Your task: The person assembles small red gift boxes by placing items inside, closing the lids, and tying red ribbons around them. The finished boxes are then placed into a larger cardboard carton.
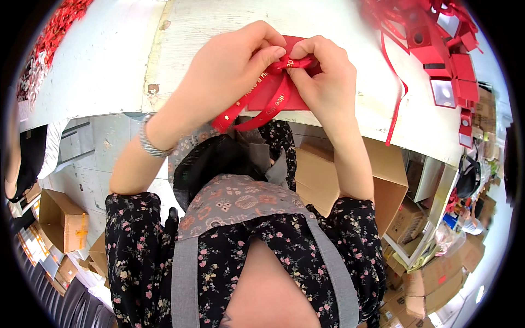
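Note:
A red satin ribbon (271, 107) with gold writing is tied in a bow-like knot over a flat red box or card (256, 102) on the table. My left hand (233, 61) is at the knot's left side, its thumb and forefinger closed close together on the ribbon. On the other side, my right hand (328, 76) pinches a ribbon loop between thumb and forefinger. Two loose tails hang toward me past the table's front edge. My fingers partly cover the knot and the red piece beneath it.
On the white worktable (201, 24), several red gift boxes (445, 69) are piled at the right, with a loose ribbon strand (400, 102) trailing from them. Red ribbons (61, 28) heap at the far left. An open cardboard box (316, 176) is below the table; a person's arm (12, 164) shows at left.

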Motion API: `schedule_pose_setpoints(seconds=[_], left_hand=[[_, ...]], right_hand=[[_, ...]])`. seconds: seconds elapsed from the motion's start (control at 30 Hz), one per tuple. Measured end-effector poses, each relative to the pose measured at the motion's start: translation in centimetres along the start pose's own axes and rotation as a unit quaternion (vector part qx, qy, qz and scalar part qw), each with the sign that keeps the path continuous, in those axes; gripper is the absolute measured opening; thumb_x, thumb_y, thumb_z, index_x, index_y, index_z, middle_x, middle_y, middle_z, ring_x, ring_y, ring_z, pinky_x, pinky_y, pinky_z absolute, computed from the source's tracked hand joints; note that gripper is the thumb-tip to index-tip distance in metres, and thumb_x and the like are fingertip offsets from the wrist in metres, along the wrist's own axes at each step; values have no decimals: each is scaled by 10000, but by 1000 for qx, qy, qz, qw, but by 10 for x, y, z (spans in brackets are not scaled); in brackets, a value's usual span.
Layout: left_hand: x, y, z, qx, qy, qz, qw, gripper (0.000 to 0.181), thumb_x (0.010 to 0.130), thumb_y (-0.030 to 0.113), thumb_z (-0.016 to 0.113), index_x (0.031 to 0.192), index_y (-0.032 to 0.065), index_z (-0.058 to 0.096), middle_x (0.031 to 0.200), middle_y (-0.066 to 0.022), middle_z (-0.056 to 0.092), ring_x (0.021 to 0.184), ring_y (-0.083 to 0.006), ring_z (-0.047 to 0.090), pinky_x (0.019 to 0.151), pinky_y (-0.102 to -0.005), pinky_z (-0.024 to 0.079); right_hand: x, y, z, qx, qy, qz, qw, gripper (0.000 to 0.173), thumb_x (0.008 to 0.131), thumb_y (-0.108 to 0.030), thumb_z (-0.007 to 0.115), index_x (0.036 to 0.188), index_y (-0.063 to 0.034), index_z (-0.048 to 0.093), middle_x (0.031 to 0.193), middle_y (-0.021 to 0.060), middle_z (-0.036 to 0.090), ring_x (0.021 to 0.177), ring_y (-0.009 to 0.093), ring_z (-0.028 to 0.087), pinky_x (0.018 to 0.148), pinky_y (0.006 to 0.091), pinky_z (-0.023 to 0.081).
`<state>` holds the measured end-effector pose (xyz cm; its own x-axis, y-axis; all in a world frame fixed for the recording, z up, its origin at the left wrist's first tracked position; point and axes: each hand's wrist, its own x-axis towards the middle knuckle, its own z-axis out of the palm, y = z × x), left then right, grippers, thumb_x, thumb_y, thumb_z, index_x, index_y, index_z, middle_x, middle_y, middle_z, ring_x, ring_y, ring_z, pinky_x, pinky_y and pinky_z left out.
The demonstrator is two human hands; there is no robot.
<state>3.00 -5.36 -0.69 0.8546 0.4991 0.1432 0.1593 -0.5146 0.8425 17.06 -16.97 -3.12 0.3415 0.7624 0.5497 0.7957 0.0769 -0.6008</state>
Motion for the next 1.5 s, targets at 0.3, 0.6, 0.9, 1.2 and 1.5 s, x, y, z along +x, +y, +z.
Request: schedule_pose_setpoints(seconds=[0.3,0.6,0.9,1.2,1.5], left_hand=[[-8,-16,23,-21,119,37,992,171,850,177,719,965,54,750,872,-66,612,785,-195,619,705,-300,499],[-9,-9,27,19,129,7,991,129,844,116,729,916,14,698,912,-13,599,745,-93,553,674,-235,458],[-16,-6,34,146,229,-35,962,117,886,114,648,921,33,572,899,-26,640,623,-78,508,578,-248,434],[-8,5,24,134,204,-53,968,225,854,288,712,929,83,656,795,-32,675,649,-172,631,616,-301,494],[-9,1,41,108,297,13,949,156,811,136,757,807,48,628,717,-50,646,642,-177,633,603,-300,495]], right_hand=[[-7,-2,-3,105,-4,126,986,177,784,55,678,939,-29,661,855,-8,673,751,65,598,701,221,489],[-7,21,-10,262,40,141,954,140,801,-173,793,882,-68,744,1075,98,668,997,211,605,900,317,467],[-25,16,-2,149,165,126,967,182,838,-43,707,707,-26,582,1023,116,662,949,198,636,781,311,526],[-28,8,-11,134,109,183,968,183,890,-148,714,835,-4,616,1200,153,531,1040,208,598,739,293,572],[-31,3,-4,141,142,172,965,194,860,-82,720,774,-12,561,1206,182,582,1051,257,629,753,320,590]])
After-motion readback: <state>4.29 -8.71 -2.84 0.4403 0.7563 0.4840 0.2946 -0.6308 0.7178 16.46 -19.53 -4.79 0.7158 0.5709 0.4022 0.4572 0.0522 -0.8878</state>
